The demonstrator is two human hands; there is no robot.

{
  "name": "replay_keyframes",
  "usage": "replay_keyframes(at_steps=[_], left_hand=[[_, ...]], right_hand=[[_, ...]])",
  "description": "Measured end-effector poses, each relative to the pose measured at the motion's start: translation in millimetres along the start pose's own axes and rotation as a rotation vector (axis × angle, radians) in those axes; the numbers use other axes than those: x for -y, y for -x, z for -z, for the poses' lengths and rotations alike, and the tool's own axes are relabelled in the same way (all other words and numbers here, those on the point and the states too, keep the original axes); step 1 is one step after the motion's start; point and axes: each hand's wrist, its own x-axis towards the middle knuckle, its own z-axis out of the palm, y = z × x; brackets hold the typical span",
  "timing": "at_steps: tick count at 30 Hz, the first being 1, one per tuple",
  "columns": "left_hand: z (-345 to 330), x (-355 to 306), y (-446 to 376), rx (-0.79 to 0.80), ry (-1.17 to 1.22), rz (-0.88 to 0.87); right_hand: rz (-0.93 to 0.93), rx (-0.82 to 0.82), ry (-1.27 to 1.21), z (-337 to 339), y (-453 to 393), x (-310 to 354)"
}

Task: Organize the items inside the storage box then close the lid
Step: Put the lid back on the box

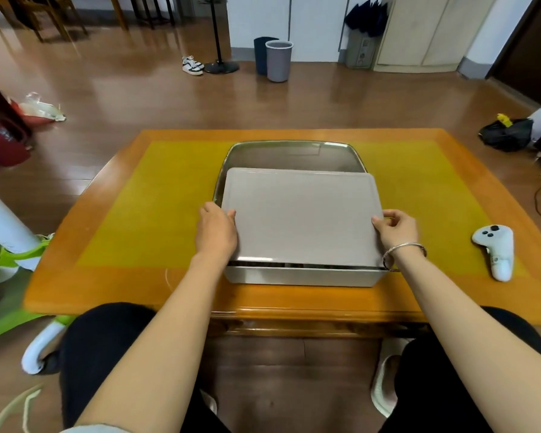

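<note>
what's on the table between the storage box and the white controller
Nothing: in the head view, only bare yellow mat lies between the storage box and the white controller.

I have one view only, a wide-angle camera on the wearer's head, looking forward and down from just above the near edge of the orange wooden table (75, 282). It sits close over the tabletop, while the brown wooden floor (325, 98) stretches away to the far white wall (319, 23).
</note>
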Motion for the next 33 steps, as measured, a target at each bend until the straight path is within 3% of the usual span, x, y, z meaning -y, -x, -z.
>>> replay_keyframes(at_steps=[33], left_hand=[[-39,1,3,0.052,-0.270,-0.079]], right_hand=[[0.176,-0.093,0.234,-24,2,-17]])
